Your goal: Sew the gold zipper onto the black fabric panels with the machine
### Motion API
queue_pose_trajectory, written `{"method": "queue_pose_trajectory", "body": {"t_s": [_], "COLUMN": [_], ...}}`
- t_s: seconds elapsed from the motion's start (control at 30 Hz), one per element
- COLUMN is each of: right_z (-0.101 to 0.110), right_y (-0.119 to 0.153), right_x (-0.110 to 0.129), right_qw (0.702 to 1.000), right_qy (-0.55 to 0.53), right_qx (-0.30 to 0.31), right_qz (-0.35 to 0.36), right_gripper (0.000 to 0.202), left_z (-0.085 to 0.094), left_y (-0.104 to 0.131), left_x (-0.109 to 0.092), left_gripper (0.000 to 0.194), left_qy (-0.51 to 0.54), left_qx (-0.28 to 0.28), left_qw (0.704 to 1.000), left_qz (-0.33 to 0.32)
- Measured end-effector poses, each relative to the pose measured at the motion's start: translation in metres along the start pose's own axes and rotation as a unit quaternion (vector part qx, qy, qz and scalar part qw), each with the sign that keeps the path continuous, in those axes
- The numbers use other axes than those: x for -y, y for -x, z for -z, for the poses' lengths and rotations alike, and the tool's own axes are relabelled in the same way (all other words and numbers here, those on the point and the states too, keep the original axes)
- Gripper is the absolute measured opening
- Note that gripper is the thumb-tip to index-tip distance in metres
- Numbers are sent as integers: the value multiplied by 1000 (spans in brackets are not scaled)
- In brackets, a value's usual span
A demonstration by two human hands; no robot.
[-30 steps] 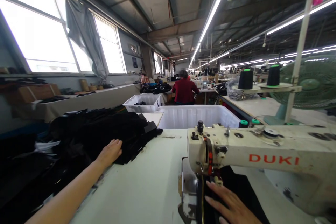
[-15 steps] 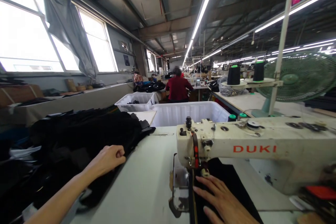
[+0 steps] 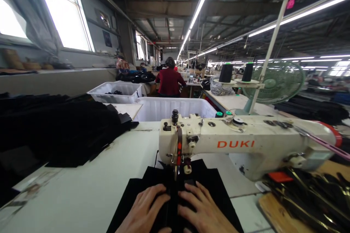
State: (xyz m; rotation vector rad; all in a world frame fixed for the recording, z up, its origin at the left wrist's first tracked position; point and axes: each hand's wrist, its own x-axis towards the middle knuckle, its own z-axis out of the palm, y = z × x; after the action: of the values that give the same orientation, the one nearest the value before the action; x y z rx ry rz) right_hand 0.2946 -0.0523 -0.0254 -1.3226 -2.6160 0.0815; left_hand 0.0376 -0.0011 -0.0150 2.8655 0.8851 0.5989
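A cream sewing machine marked DUKI stands on the white table. A black fabric piece lies under its needle. My left hand presses flat on the fabric just left of the needle line. My right hand presses flat on it just right of that line. Both hands have fingers spread and pointing toward the needle. Neither hand grips anything.
A pile of black fabric pieces covers the table's left side. A white plastic bin stands behind the machine, another bin further left. Thread cones and a green fan stand at right. A person in red sits ahead.
My left hand left the pile at left and came to the needle with a black piece. The right hand stayed by the needle. The view swung left and down.
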Motion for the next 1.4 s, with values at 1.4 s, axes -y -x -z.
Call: {"method": "queue_pose_trajectory", "body": {"t_s": [1.4], "right_z": [4], "right_y": [-18], "right_x": [5], "right_qw": [999], "right_qy": [-3], "right_qx": [-51], "right_qz": [11], "right_gripper": [39], "left_z": [-22], "left_y": [-1], "left_x": [21], "left_gripper": [52], "left_qy": [-222], "left_qx": [-64], "left_qw": [964], "left_qz": [-135]}}
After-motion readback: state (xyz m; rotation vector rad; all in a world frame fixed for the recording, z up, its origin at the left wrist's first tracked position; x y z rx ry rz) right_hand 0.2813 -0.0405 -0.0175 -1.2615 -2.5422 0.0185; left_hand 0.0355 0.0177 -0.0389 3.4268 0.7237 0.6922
